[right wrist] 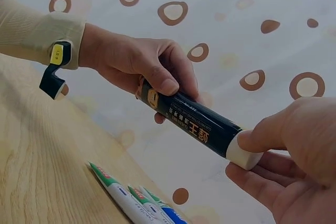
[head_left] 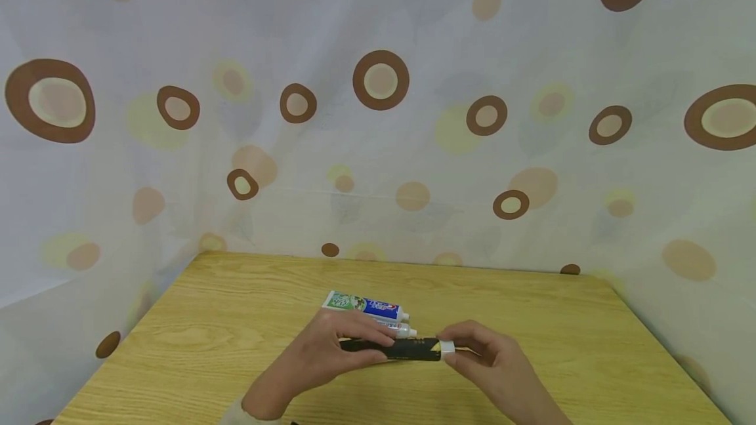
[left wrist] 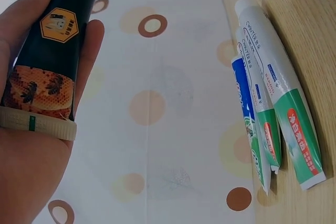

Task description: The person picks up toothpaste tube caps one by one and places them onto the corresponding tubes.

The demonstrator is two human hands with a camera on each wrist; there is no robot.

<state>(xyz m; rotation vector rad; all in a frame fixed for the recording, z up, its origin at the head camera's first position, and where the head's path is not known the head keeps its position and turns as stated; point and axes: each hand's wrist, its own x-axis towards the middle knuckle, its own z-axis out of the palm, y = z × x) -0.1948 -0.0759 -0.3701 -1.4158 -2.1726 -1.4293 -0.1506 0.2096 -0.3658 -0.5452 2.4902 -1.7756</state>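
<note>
A black toothpaste tube (head_left: 416,349) with a honeycomb picture is held up over the table, lying crosswise in the head view. Its tail half is gripped by my left hand (head_left: 321,349), thumb on one side and fingers on the other. At the other end, my right hand (head_left: 496,359) pinches the white cap (right wrist: 244,151) between thumb and fingers. The cap sits on the tube. In the left wrist view, the tail end of the black tube lies against the left palm. Just beyond the hands lie a blue-and-green toothpaste tube (head_left: 380,307) and two white-and-green tubes (left wrist: 281,82).
The wooden table (head_left: 248,294) reaches back to a white sheet (head_left: 425,149) with brown and beige circles, which hangs behind it and along both sides. A black mount with a yellow label (right wrist: 56,56) is on the left sleeve cuff.
</note>
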